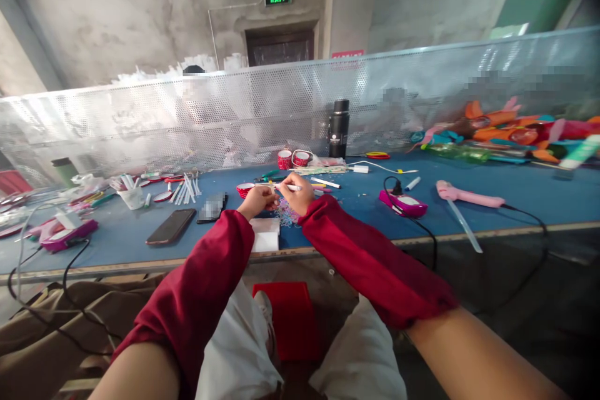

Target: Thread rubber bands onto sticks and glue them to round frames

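My right hand (301, 195) is closed around a white marker (294, 187), which lies crosswise and points toward my other hand. Just beside it my left hand (258, 200) has its fingers pinched together; whatever is between them is too small to make out. Below both hands a loose pile of tiny pastel pieces (289, 215) lies on the blue table (347, 215). Close to my left wrist is a white paper or flat box (265, 239) at the table edge. A red patterned tape roll (244, 189) sits behind my left hand.
Left are a phone (171, 226), glue sticks (187, 189) and a white cup (132, 196). Right are a purple device (403, 204) and a pink glue gun (471, 195) with its cord. A black thermos (338, 130) stands before the perforated metal screen (281, 100).
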`<state>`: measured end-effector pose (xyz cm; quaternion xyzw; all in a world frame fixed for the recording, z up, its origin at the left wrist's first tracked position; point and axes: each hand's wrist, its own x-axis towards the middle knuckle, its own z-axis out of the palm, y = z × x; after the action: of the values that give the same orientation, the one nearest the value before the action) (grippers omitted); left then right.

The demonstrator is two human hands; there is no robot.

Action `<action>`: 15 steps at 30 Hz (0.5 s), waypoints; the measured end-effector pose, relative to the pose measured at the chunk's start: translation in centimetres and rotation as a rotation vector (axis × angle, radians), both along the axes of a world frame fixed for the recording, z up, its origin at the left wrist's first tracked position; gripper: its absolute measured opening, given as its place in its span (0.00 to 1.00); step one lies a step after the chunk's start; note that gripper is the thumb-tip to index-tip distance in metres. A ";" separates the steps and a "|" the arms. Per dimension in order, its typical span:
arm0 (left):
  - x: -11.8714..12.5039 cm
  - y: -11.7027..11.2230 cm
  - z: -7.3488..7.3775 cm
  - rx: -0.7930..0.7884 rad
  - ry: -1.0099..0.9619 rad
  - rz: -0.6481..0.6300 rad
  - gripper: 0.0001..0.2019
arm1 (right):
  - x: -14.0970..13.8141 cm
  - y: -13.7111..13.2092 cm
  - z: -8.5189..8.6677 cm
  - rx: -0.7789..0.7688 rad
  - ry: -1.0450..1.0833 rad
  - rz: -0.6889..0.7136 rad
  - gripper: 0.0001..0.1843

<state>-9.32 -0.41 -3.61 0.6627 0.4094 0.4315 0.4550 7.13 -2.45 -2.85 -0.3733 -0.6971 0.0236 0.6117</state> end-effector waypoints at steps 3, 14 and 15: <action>0.0 0.0 0.0 0.002 0.008 0.003 0.16 | 0.0 -0.1 0.0 0.013 -0.003 0.037 0.09; 0.2 -0.3 0.3 0.000 0.025 0.017 0.17 | 0.0 -0.1 0.0 0.005 0.010 0.032 0.09; 0.2 -0.3 0.3 -0.002 0.023 0.018 0.17 | 0.0 0.0 0.0 0.003 0.016 0.017 0.09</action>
<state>-9.17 -0.71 -3.31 0.6635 0.4210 0.4272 0.4472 7.10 -2.48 -2.84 -0.3661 -0.6954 0.0307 0.6177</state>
